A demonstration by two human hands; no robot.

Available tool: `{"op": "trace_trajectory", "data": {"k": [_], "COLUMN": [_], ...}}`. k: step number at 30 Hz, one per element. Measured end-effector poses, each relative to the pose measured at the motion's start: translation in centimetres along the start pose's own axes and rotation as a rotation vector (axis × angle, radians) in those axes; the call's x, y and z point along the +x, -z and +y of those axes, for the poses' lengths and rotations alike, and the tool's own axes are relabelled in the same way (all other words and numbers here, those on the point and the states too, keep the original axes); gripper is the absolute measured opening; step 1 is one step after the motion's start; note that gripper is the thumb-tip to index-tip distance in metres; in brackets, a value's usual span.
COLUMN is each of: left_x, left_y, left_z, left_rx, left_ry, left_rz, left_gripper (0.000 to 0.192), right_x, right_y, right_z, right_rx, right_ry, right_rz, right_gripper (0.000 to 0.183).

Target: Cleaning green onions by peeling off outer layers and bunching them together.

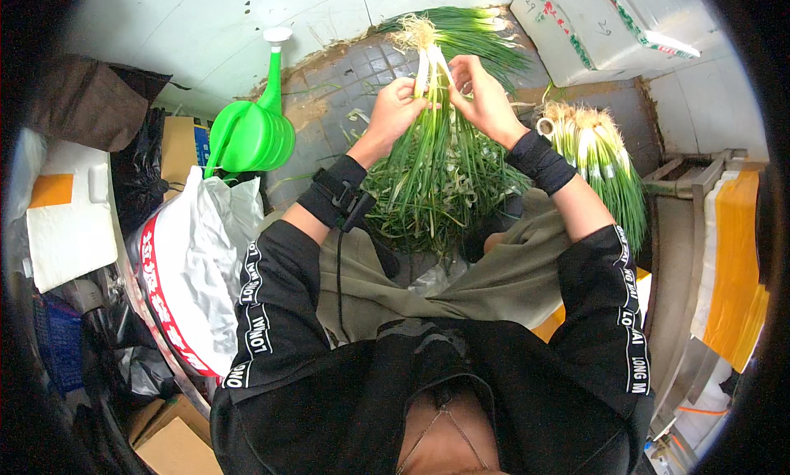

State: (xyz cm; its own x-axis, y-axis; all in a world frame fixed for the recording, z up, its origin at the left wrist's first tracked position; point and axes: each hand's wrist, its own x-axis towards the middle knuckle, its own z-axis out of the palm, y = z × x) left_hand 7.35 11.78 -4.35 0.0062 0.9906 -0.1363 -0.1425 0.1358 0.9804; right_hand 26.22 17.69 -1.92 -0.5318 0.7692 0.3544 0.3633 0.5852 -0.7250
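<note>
A bunch of green onions [437, 95] hangs root end up in front of me, its pale roots at the top and its green leaves trailing downward. My left hand [395, 107] grips the bunch just below the white stalks. At the right side of the same stalks, the thumb and fingers of my right hand [481, 95] pinch at an outer stalk. Below both hands lies a heap of loose green onion leaves [444, 197] on the floor, between my feet.
More green onions [475, 36] lie by the wall, and a bundled stack [592, 141] stands at right. A green watering can [250, 135] and a white sack [197, 265] are on the left. A white foam box [574, 30] occupies the far right corner, above the tiled floor [315, 129].
</note>
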Motion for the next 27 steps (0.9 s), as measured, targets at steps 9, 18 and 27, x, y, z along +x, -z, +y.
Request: {"op": "trace_trajectory", "data": {"k": [9, 18, 27], "left_x": [0.2, 0.2, 0.7], "left_y": [-0.2, 0.2, 1.3], "left_z": [-0.9, -1.7, -2.2], "left_rx": [0.017, 0.063, -0.144], "left_ry": [0.017, 0.011, 0.167], "left_rz": [-0.035, -0.037, -0.148], "left_gripper": [0.031, 0.024, 0.018], "right_x": [0.2, 0.1, 0.8], "right_y": [0.1, -0.6, 0.7], "right_z": [-2.1, -2.6, -0.1], "right_rx": [-0.405, -0.500, -0.064], "right_ry": [0.227, 0.212, 0.135], "right_rz": [-0.030, -0.051, -0.218], "right_gripper": [0.037, 0.036, 0.019]}}
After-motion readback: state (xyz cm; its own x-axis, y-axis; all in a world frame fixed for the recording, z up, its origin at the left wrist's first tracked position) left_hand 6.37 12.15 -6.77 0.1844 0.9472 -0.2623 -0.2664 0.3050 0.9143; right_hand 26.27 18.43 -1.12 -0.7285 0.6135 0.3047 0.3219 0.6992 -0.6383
